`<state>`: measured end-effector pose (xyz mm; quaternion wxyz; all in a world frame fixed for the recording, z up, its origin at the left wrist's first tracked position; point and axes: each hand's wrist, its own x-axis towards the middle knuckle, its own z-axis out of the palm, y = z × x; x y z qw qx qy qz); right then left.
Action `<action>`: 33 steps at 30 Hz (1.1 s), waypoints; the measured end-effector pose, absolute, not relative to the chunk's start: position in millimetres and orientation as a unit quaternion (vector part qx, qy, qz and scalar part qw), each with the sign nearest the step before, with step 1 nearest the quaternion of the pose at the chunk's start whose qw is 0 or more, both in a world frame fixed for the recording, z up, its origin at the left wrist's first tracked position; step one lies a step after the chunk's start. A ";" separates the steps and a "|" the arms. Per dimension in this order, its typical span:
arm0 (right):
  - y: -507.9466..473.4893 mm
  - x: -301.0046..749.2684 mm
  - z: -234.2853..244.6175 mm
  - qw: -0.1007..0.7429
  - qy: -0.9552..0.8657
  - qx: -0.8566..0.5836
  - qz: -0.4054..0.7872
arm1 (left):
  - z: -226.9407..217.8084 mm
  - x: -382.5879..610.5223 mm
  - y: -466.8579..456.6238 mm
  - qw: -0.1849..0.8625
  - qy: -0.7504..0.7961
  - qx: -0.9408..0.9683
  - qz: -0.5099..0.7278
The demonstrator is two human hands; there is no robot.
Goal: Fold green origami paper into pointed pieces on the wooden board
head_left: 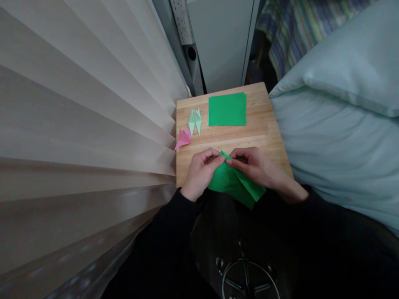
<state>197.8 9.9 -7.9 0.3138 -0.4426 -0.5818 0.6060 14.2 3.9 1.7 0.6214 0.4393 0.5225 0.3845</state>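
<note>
A partly folded sheet of green origami paper (232, 181) is held between my two hands at the near edge of the small wooden table (258, 137). My left hand (202, 168) pinches it near its top point, thumb on the near side. Close beside it, my right hand (254, 166) pinches the same corner with thumb and fingers. Creases run down the sheet, and its lower part hangs past the table edge. Farther back lies a stack of green paper (227, 110). To its left are light green folded paper pieces (195, 120) and a pink folded paper piece (183, 138).
A pleated curtain (93, 124) runs along the table's left side. On the right is a bed with pale bedding (336, 137). A light cabinet (222, 41) stands behind the table. Below, a wheeled chair base (246, 278) shows on the dark floor.
</note>
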 end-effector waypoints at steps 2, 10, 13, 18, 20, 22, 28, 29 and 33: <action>9.2 197.6 -6.8 0.311 -0.586 -0.444 0.602 | 3.5 14.6 3.7 0.627 0.519 0.432 0.390; 7.0 197.2 -5.7 0.332 -0.574 -0.415 0.623 | 7.0 13.0 4.0 0.645 0.507 0.434 0.371; 6.3 197.3 -4.6 0.327 -0.575 -0.414 0.625 | 7.4 13.2 4.5 0.634 0.504 0.454 0.373; 5.2 196.8 -4.2 0.322 -0.579 -0.422 0.619 | 7.3 14.0 5.1 0.617 0.497 0.473 0.386; 5.4 196.7 -4.1 0.321 -0.581 -0.425 0.616 | 6.2 13.8 5.4 0.614 0.499 0.475 0.386; 5.6 196.8 -3.9 0.320 -0.585 -0.426 0.612 | 4.4 13.5 5.9 0.607 0.505 0.479 0.384; 4.5 195.8 -5.0 0.319 -0.601 -0.420 0.601 | 0.4 13.1 6.0 0.585 0.534 0.468 0.392; 4.1 195.3 -5.3 0.320 -0.603 -0.419 0.599 | 0.4 13.1 5.7 0.584 0.535 0.464 0.395; 3.1 193.2 -4.4 0.324 -0.609 -0.415 0.593 | 1.2 13.8 4.5 0.586 0.537 0.450 0.408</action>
